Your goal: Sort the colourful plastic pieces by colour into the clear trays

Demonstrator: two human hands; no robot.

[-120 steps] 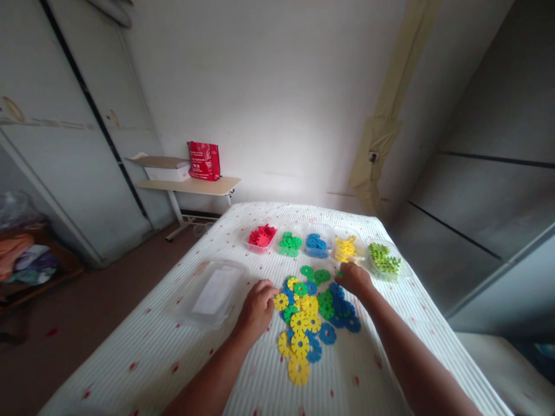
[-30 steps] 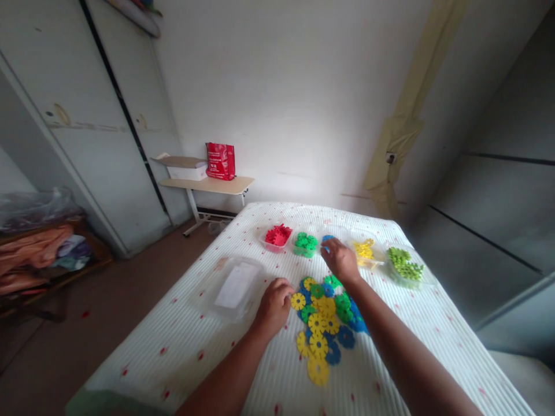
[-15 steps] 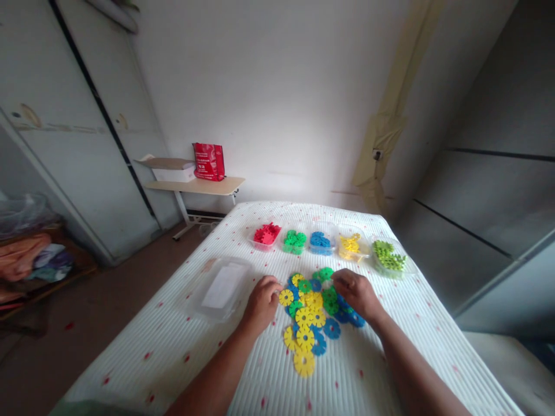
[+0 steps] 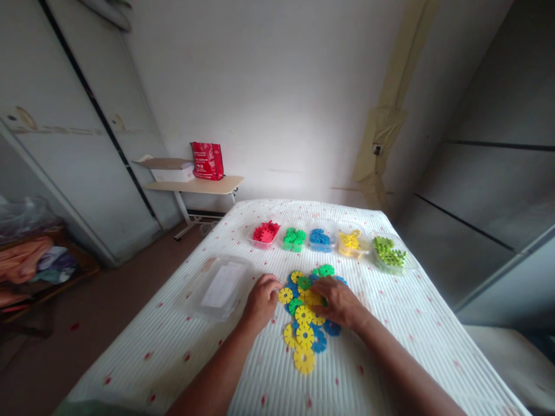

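The pile of flower discs is lying at the lower centre of the frame. The right hand is being pressed on it with fingers spread; whether a disc is being pinched cannot be told. The left hand is being rested curled at the pile's left edge. One disc should be isolated before being lifted.

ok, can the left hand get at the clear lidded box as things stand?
Probably yes. The left hand rests at the disc pile, the clear box lies just to its left, and only bare sheet lies between them.

One head-worn camera looks forward and down across the bed, fairly near.
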